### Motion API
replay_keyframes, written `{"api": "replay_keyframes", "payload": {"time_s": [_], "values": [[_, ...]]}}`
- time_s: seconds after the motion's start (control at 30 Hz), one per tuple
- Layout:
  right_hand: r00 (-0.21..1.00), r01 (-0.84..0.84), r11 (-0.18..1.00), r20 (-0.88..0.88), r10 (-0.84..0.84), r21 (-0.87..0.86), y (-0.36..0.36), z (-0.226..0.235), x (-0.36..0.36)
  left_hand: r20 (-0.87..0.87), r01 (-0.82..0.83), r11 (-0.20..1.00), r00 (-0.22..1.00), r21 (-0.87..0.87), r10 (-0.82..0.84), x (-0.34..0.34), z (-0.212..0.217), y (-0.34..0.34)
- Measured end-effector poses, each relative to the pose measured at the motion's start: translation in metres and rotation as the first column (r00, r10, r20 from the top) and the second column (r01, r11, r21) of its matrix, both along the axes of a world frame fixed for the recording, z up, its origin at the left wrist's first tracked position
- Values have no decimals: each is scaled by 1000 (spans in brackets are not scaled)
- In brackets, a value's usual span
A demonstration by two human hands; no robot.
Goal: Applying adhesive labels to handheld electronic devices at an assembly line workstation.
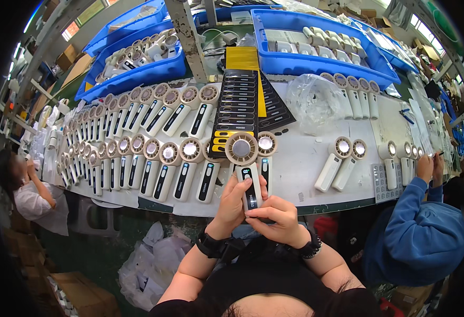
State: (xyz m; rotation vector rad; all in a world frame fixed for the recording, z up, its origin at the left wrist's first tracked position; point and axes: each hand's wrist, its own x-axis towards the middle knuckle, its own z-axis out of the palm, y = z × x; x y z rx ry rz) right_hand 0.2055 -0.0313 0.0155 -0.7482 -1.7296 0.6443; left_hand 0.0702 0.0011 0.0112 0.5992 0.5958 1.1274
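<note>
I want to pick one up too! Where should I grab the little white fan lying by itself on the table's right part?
Probably by its long handle. The white fan lies flat on the table, round head away from you, handle slanting toward the near edge. Come from the near side, fingers across the narrow handle, like the left hand and right hand do.

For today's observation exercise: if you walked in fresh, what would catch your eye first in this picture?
First, the cream handheld fan held up at the centre by the left hand and the right hand. Next, the long rows of matching fans lying side by side across the left of the white worktable. Behind them, blue bins of more parts line the far edge.
</note>
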Motion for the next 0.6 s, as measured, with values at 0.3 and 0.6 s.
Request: {"api": "replay_keyframes", "payload": {"time_s": [0.3,0.6], "values": [[999,11,999,50,-9,-35,-1,5,4,21,-6,1000,1000,0,6,3,-4,-1],[998,57,997,26,-55,-58,0,-3,6,136,-25,1000,990,15,23,8,-1,5]]}}
